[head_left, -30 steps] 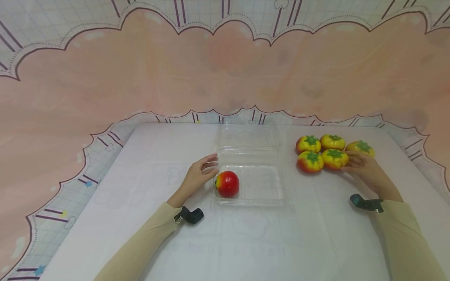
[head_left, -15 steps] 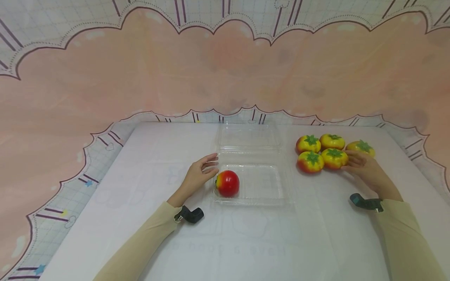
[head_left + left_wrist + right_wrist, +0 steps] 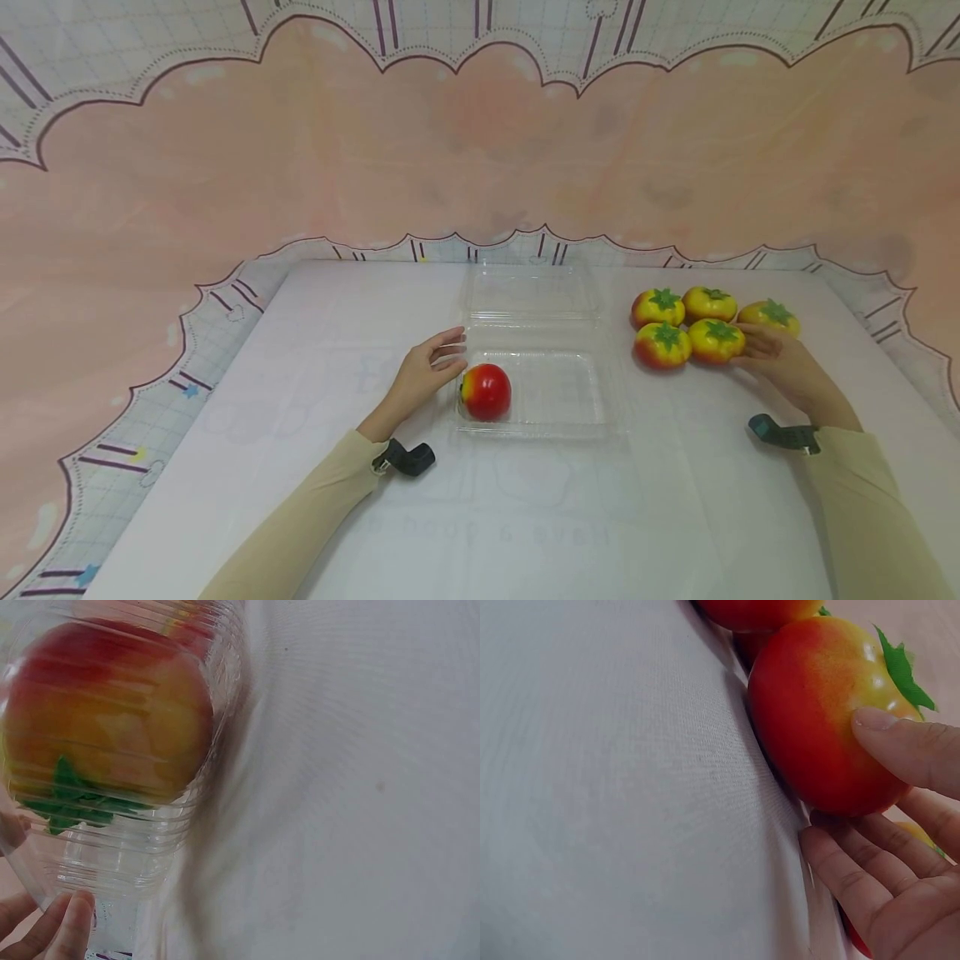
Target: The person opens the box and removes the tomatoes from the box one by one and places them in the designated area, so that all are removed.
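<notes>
In the head view, my left hand (image 3: 423,375) is at the left edge of an open clear plastic container (image 3: 558,430). The left wrist view shows the thumb above its rim and the fingertips (image 3: 79,900) against it from below. One red persimmon (image 3: 487,392) lies on its side in the container's left end, its green calyx facing left. My right hand (image 3: 772,358) grips the front-right persimmon (image 3: 716,342) of a group. In the right wrist view the thumb presses this persimmon (image 3: 825,720) from above, the fingers lying along its side, their tips partly hidden.
Beside the gripped one stand several more yellow-red persimmons, including one at front left (image 3: 662,347) and one behind my right hand (image 3: 768,313). The container's lid (image 3: 532,292) lies folded back. A white cloth (image 3: 525,517) covers the table, and a patterned curtain (image 3: 450,167) hangs behind.
The right hand and the persimmon it grips have shifted very slightly. The left hand, the container and the red persimmon stay in place.
</notes>
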A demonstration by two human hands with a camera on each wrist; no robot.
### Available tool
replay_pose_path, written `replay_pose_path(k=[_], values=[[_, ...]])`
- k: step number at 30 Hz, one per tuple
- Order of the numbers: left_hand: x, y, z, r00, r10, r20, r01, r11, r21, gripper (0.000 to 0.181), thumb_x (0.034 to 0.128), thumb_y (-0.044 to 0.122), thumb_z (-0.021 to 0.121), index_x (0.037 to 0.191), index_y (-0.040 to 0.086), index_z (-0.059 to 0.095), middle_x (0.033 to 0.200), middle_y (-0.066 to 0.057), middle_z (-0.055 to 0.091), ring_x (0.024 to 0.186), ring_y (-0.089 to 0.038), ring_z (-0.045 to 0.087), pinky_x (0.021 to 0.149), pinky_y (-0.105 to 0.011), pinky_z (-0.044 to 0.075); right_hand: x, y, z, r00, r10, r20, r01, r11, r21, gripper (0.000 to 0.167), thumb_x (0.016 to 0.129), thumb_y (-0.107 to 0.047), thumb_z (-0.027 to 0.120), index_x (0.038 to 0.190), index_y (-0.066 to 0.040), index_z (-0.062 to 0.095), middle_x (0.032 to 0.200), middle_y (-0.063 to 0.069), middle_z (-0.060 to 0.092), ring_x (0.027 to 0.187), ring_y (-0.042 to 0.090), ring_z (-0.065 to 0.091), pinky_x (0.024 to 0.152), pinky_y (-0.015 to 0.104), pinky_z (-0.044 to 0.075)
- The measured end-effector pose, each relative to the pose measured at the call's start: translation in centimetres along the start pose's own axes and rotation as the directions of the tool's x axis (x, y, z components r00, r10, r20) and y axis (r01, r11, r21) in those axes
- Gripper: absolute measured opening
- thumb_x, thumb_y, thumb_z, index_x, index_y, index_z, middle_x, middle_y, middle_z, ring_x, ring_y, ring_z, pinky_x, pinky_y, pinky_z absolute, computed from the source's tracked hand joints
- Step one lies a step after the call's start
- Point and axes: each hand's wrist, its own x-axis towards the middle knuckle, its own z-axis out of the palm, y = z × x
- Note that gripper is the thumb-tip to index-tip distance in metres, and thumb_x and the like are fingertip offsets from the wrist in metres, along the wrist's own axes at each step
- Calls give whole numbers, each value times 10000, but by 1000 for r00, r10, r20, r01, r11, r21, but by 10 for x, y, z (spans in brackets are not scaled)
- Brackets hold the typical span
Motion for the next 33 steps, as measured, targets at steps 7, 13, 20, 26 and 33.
replay_pose_path(k=[7,13,20,26,33], values=[[1,-1,0,1000,6,1,-6,1000,-4,559,885,61,616,1396,1,397,1384,-204,479,1255,-338,499,1003,-404,439,-1,1,-1,1000,-23,-6,23,1000,20,791,923,-324,581,1489,-10,127,1508,293,179,1175,104,498,876,108,477],[0,0,0,1000,7,1,-7,1000,-2,556,887,64,614,1395,1,398,1389,-202,475,1259,-337,496,1008,-406,436,-4,4,-2,997,-73,-9,73,995,71,757,935,-271,570,1486,3,130,1518,278,171,924,-251,410,785,13,433],[-1,1,-1,1000,20,2,-20,1000,-1,557,889,68,612,1394,-15,391,1386,-220,470,1253,-350,496,999,-392,440,-9,6,-6,988,-147,-38,150,985,85,681,953,-203,539,1484,-4,162,1534,24,302,962,-248,461,796,4,427],[0,0,0,1000,8,-1,-8,1000,-10,559,886,67,616,1395,-3,397,1381,-210,479,1252,-340,500,1002,-403,441,-14,0,-14,976,-207,-67,206,978,-12,590,962,-205,520,1443,32,274,1502,114,353,1023,-267,405,799,-7,413],[0,-1,0,1000,20,-3,-20,1000,-7,553,887,61,612,1392,-11,397,1376,-226,478,1247,-352,500,998,-394,440,-17,-11,-24,986,-149,-77,137,979,-150,538,959,-333,507,1433,-116,374,1479,148,355,1107,-198,342,789,-47,333]])
